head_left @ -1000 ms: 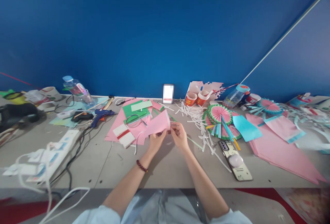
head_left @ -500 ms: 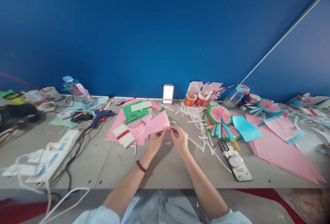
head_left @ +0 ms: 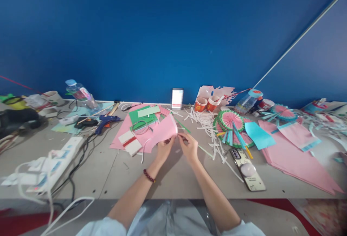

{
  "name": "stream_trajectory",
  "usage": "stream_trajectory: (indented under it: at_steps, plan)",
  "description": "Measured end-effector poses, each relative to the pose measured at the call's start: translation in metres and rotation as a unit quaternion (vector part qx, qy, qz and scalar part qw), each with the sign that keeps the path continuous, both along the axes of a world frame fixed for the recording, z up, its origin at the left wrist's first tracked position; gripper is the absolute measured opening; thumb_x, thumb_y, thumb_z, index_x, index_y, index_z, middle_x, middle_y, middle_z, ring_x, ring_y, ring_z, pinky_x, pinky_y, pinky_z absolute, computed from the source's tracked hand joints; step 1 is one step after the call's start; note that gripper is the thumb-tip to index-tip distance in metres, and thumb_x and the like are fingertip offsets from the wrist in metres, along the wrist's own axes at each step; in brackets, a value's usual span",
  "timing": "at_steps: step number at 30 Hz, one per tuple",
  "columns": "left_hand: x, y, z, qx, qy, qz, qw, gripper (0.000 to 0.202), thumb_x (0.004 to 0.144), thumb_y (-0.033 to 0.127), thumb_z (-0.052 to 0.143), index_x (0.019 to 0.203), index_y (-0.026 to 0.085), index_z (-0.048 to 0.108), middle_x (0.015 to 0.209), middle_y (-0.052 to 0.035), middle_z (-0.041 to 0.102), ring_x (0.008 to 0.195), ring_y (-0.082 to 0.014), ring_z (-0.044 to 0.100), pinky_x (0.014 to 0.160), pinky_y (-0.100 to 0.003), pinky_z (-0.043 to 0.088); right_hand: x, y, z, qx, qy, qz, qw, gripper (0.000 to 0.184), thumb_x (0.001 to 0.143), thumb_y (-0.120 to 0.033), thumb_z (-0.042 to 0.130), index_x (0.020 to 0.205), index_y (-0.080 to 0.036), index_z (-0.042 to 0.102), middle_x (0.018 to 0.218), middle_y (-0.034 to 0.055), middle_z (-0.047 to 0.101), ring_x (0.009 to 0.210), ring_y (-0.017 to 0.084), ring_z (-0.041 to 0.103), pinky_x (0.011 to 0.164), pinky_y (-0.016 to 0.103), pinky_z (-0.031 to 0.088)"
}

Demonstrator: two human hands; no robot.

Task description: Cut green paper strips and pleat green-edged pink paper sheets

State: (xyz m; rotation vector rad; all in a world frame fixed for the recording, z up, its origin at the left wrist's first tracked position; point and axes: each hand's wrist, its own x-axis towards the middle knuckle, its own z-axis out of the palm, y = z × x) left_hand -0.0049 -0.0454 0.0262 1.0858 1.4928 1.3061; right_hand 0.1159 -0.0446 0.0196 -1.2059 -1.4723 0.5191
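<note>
My left hand (head_left: pixel 164 148) pinches the near corner of a pink paper sheet (head_left: pixel 165 129), which bows upward to the left. A white strip runs along the sheet's right edge. Close beside that corner, my right hand (head_left: pixel 189 146) has its thumb and finger pressed together; what lies between them is too small to make out. Under and behind the held sheet are more pink paper (head_left: pixel 121 134), green sheets (head_left: pixel 139 117) and a pale green strip (head_left: pixel 149 112). A white card with a red band (head_left: pixel 130 143) lies to the left.
White paper scraps (head_left: pixel 207 123), paper cups (head_left: pixel 201 104), watermelon-patterned paper fans (head_left: pixel 231 121) and a patterned phone (head_left: pixel 247 170) are on the right. Leftward are a blue glue gun (head_left: pixel 104 122), a power strip (head_left: pixel 65 160) with cables and a bottle (head_left: pixel 82 95). A pixelated screen (head_left: pixel 177 98) stands behind.
The pink sheet has curled more, its top corner shifting slightly left and up. Both hands stay in nearly the same place.
</note>
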Motion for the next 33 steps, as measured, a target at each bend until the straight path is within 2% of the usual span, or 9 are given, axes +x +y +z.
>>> stream_trajectory:
  at_steps: [7, 12, 18, 20, 22, 24, 26, 30, 33]
  plan:
    - [0.0, -0.001, -0.009, 0.054, 0.099, 0.016, 0.994, 0.031, 0.068, 0.047, 0.066, 0.056, 0.019, 0.062, 0.057, -0.0076, 0.064, 0.061, -0.0236, 0.062, 0.064, -0.032, 0.05, 0.0, 0.0, -0.004, -0.011, 0.002, -0.008, 1.0, 0.021, 0.085, -0.028, 0.054, 0.09, -0.021, 0.073, 0.087, 0.0065, 0.072, 0.068, 0.017, 0.064, 0.065, 0.031, 0.055]
    - [-0.002, 0.0, -0.013, 0.08, 0.075, 0.019, 0.994, 0.02, 0.065, 0.038, 0.07, 0.071, 0.019, 0.07, 0.074, -0.0111, 0.07, 0.08, -0.0276, 0.067, 0.082, -0.037, 0.052, -0.001, -0.002, -0.001, -0.009, 0.006, -0.005, 1.0, 0.021, 0.084, -0.028, 0.054, 0.09, -0.021, 0.074, 0.085, 0.0067, 0.072, 0.068, 0.017, 0.064, 0.063, 0.03, 0.055]
    - [-0.011, 0.001, -0.014, -0.018, -0.077, -0.023, 0.997, 0.033, 0.081, 0.034, 0.043, 0.084, 0.016, 0.071, 0.081, -0.0135, 0.067, 0.095, -0.0228, 0.068, 0.058, -0.03, 0.056, -0.001, -0.001, 0.0, 0.001, -0.005, -0.013, 1.0, 0.021, 0.083, -0.028, 0.054, 0.087, -0.021, 0.073, 0.08, 0.0065, 0.071, 0.063, 0.017, 0.062, 0.06, 0.031, 0.054]
    - [-0.012, 0.001, -0.016, -0.087, -0.279, -0.051, 0.955, 0.035, 0.082, 0.031, 0.042, 0.094, 0.012, 0.069, 0.088, -0.0153, 0.067, 0.101, -0.0221, 0.066, 0.056, -0.028, 0.057, -0.001, -0.001, 0.0, 0.009, -0.017, -0.018, 1.0, 0.021, 0.083, -0.027, 0.053, 0.086, -0.021, 0.073, 0.08, 0.0064, 0.071, 0.063, 0.017, 0.061, 0.06, 0.031, 0.054]
    - [-0.012, 0.0, -0.019, -0.122, -0.481, -0.073, 0.865, 0.038, 0.081, 0.028, 0.046, 0.107, 0.009, 0.065, 0.103, -0.0187, 0.067, 0.109, -0.0223, 0.062, 0.07, -0.029, 0.059, -0.001, -0.001, -0.001, 0.019, -0.036, -0.026, 0.999, 0.021, 0.083, -0.026, 0.052, 0.085, -0.022, 0.073, 0.078, 0.0059, 0.07, 0.061, 0.017, 0.06, 0.06, 0.031, 0.053]
    - [-0.011, -0.002, -0.023, -0.136, -0.592, -0.079, 0.791, 0.046, 0.084, 0.026, 0.044, 0.123, 0.006, 0.057, 0.119, -0.019, 0.062, 0.118, -0.0219, 0.056, 0.089, -0.032, 0.055, -0.001, -0.001, -0.001, 0.031, -0.06, -0.035, 0.997, 0.021, 0.083, -0.025, 0.051, 0.085, -0.022, 0.072, 0.076, 0.0055, 0.07, 0.061, 0.016, 0.058, 0.061, 0.031, 0.052]
    - [-0.011, -0.003, -0.025, -0.151, -0.621, -0.076, 0.765, 0.052, 0.089, 0.026, 0.034, 0.136, 0.006, 0.044, 0.127, -0.0173, 0.058, 0.123, -0.0207, 0.053, 0.098, -0.035, 0.05, -0.001, -0.001, -0.001, 0.042, -0.085, -0.044, 0.995, 0.021, 0.083, -0.023, 0.05, 0.083, -0.022, 0.072, 0.074, 0.0052, 0.069, 0.06, 0.017, 0.057, 0.063, 0.031, 0.05]
    - [-0.01, 0.0, -0.026, -0.163, -0.6, -0.083, 0.779, 0.055, 0.092, 0.024, 0.021, 0.143, 0.006, 0.031, 0.13, -0.0159, 0.057, 0.123, -0.0195, 0.052, 0.101, -0.038, 0.048, -0.001, -0.001, -0.001, 0.053, -0.117, -0.055, 0.99, 0.021, 0.084, -0.021, 0.049, 0.081, -0.021, 0.07, 0.071, 0.005, 0.068, 0.059, 0.017, 0.055, 0.063, 0.031, 0.048]
    - [-0.01, 0.003, -0.026, -0.134, -0.514, -0.093, 0.842, 0.053, 0.09, 0.027, 0.029, 0.138, 0.007, 0.042, 0.123, -0.0168, 0.061, 0.121, -0.0223, 0.054, 0.101, -0.04, 0.047, -0.001, -0.001, 0.0, 0.05, -0.119, -0.059, 0.99, 0.021, 0.083, -0.02, 0.048, 0.079, -0.021, 0.069, 0.071, 0.0051, 0.068, 0.06, 0.017, 0.055, 0.062, 0.031, 0.048]
